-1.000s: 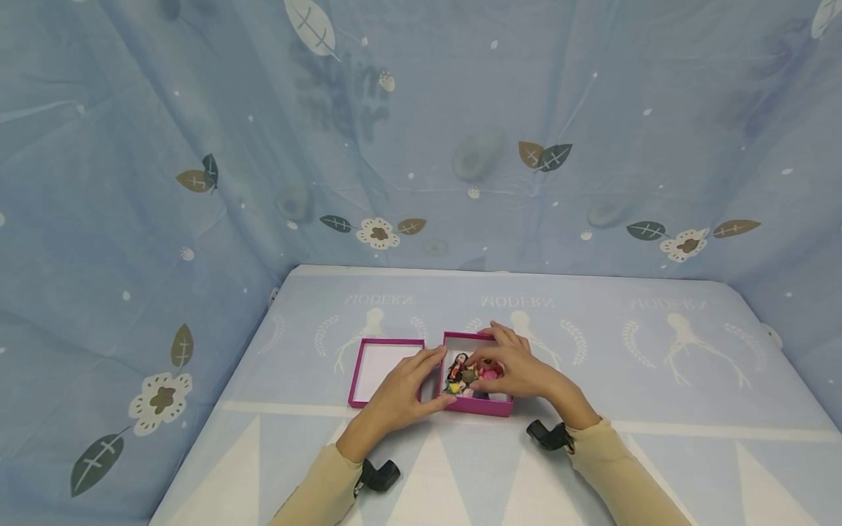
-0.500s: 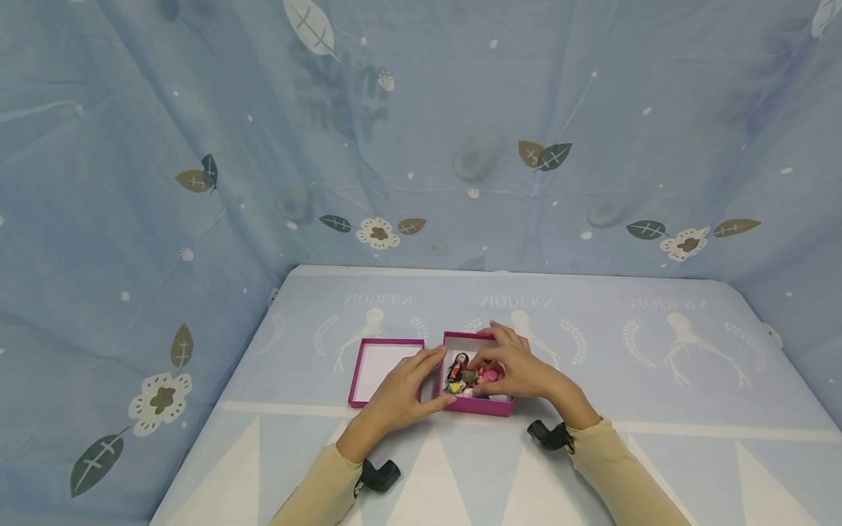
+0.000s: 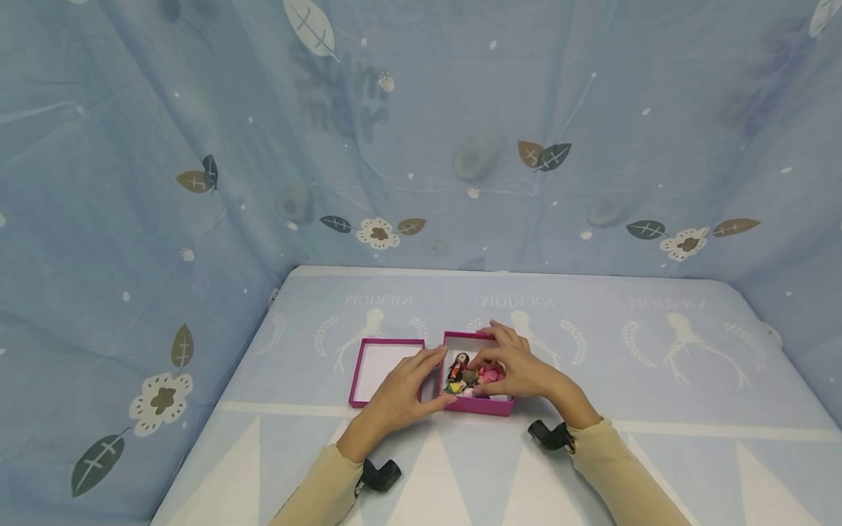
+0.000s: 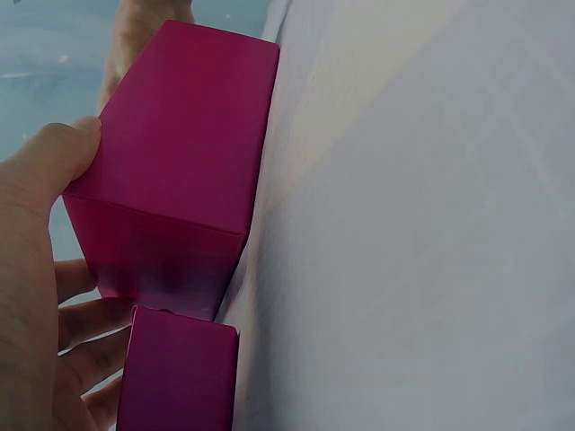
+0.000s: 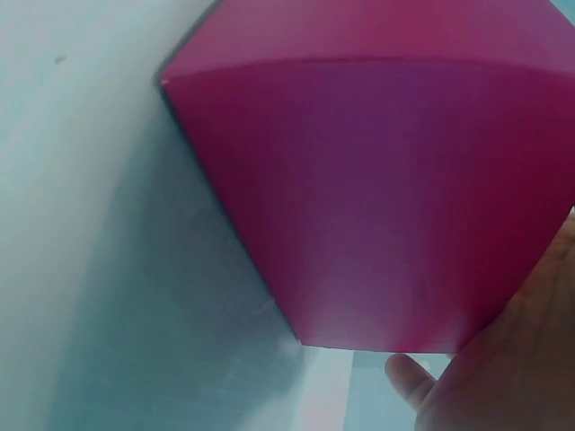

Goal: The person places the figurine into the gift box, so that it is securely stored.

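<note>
A magenta box with a white inside stands mid-table and holds several small figurines. One figurine with long black hair lies at its left side, and a pink figurine is at the right. My left hand holds the box's near left corner, thumb on the near rim and fingers along the left wall. My right hand reaches in over the right wall, with index finger and thumb curled about the pink figurine; other fingers lie across the far rim. The palm hides the box's right part.
A shallow magenta-rimmed lid, white inside, lies left of the box, partly behind the left hand. The patterned tablecloth covers the table, which meets a blue curtain at the back.
My right index finger has shifted slightly, covering the brown top of the pink figurine that showed before. The left hand, box and lid have stayed in place.
</note>
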A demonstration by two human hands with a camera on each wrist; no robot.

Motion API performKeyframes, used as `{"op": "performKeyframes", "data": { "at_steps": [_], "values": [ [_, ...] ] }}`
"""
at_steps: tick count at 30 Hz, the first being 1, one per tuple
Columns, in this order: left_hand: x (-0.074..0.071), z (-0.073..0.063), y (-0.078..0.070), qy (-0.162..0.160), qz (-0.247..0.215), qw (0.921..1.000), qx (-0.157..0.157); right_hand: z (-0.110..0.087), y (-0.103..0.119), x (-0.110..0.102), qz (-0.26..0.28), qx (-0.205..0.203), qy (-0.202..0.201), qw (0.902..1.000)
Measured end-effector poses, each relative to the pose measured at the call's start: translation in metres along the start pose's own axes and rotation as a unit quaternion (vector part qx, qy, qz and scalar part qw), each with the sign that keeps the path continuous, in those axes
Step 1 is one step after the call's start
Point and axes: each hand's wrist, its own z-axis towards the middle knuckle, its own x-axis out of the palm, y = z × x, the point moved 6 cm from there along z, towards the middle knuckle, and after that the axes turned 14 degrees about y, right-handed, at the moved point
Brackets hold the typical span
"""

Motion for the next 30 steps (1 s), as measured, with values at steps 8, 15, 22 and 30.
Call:
{"op": "performKeyframes", "data": {
  "at_steps": [8,15,22,30],
  "values": [
    [-0.0007,0.0004,-0.0013,-0.004,0.004,1.0000,0.008,-0.0008,0.0031,-0.0009,0.002,-0.008,-0.011,0.9999],
    [-0.0020,0.0003,-0.0018,-0.001,0.006,1.0000,0.006,-0.0008,0.0026,0.0000,0.004,-0.023,-0.029,0.9993],
    [-0.0023,-0.0007,-0.0005,0.006,0.008,1.0000,0.000,-0.0004,0.0014,0.0036,0.012,-0.040,-0.052,0.9978],
    [-0.0010,0.0014,0.0000,0.010,0.010,0.9999,0.001,-0.0013,-0.0028,0.0033,0.030,-0.043,-0.058,0.9970]
  ]
}}
